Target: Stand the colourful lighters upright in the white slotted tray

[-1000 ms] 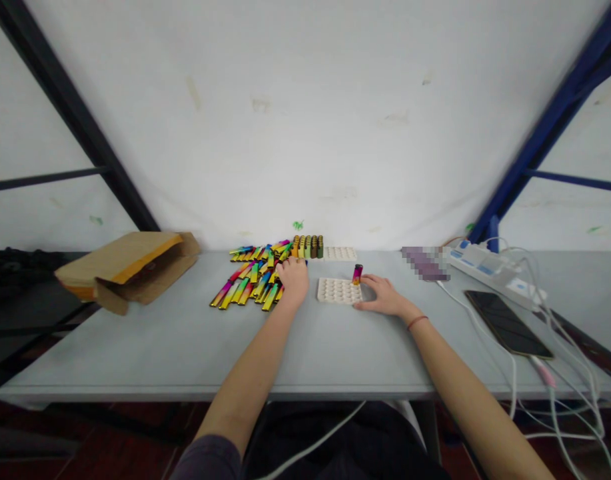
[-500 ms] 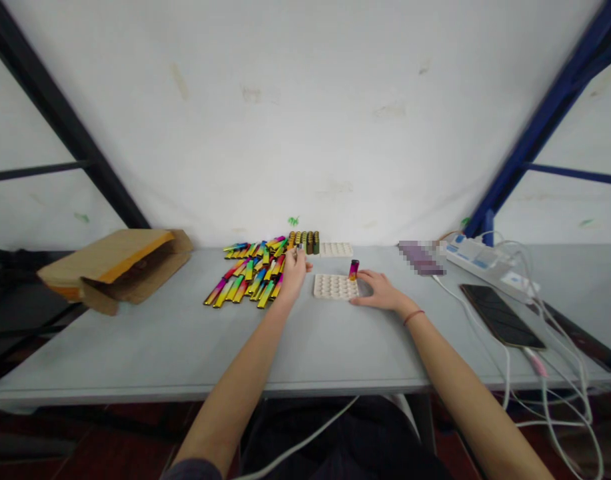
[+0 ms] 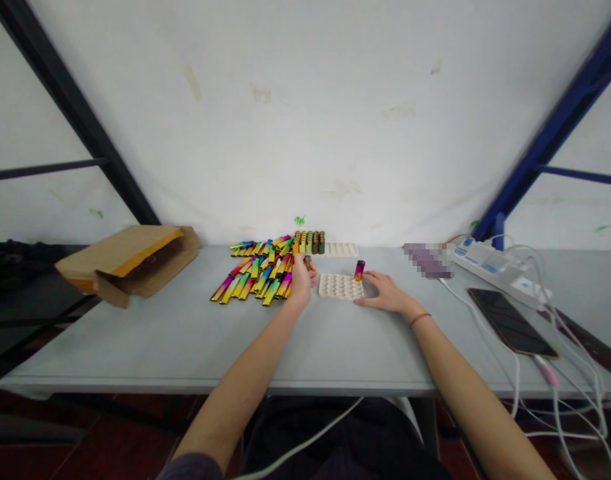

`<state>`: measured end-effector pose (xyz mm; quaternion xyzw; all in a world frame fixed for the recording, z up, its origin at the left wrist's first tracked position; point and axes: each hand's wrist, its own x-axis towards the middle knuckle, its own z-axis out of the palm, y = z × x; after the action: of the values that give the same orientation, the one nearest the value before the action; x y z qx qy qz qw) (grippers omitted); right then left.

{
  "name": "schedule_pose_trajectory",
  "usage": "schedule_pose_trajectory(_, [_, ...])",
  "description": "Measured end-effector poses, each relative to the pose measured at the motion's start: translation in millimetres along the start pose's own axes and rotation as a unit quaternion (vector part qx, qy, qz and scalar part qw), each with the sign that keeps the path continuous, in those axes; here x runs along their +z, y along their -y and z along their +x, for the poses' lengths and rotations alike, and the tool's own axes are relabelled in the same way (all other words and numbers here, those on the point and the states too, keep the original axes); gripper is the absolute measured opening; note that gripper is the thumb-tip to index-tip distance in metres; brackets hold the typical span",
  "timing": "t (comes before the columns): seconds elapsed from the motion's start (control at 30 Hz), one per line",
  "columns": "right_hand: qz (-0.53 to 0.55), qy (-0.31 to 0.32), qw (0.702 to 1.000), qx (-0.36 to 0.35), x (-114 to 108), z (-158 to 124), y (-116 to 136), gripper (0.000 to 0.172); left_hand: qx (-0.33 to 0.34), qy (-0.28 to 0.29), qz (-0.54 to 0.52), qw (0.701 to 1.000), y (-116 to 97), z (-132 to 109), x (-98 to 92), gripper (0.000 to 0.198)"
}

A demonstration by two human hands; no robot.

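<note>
Prob. a wkshop: gray tbl. (image 3: 160,343), blue metal frame (image 3: 565,117), scuffed wall (image 3: 305,147), pwr. strip (image 3: 525,287).

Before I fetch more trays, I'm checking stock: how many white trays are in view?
2: a front tray beside the right hand and a rear tray near the wall. The standing cylinders may hide more.

Widest room: front strip of the table (image 3: 345,353), with both forearms (image 3: 250,363) crossing above it. Second lane between paper bag (image 3: 130,257) and heap of shiny tubes (image 3: 255,270). Narrow gap between near tray (image 3: 338,287) and rear tray (image 3: 342,250); left hand (image 3: 302,279), gripping a held tube (image 3: 308,260), crowds its left end. Right hand (image 3: 385,292) blocks near tray's right edge; upright tube (image 3: 359,270) at far-right corner. Wall (image 3: 305,133) bars the back. Far right cluttered: phone (image 3: 512,323), power strip (image 3: 500,270), looping cables (image 3: 465,310).
</note>
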<state>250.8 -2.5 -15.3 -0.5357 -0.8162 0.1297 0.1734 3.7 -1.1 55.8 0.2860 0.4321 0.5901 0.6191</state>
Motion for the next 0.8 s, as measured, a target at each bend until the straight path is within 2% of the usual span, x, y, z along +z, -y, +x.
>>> schedule_pose_trajectory(0.47, [-0.001, 0.002, 1.0, -0.005, -0.2, -0.1, -0.3, 0.082, 0.002, -0.016, -0.027, 0.999, 1.3, -7.1, 3.8, 0.04])
schedule_pose_trajectory(0.63, [-0.002, 0.002, 1.0, -0.003, -0.5, 0.1, -0.3, 0.082, -0.016, -0.013, -0.03, 0.999, 2.4, -7.0, 4.3, 0.046])
schedule_pose_trajectory(0.8, [-0.007, 0.002, 1.0, -0.004, -0.3, 0.0, -0.6, 0.082, -0.029, -0.011, -0.021, 0.999, 4.1, -5.8, 3.5, 0.04])
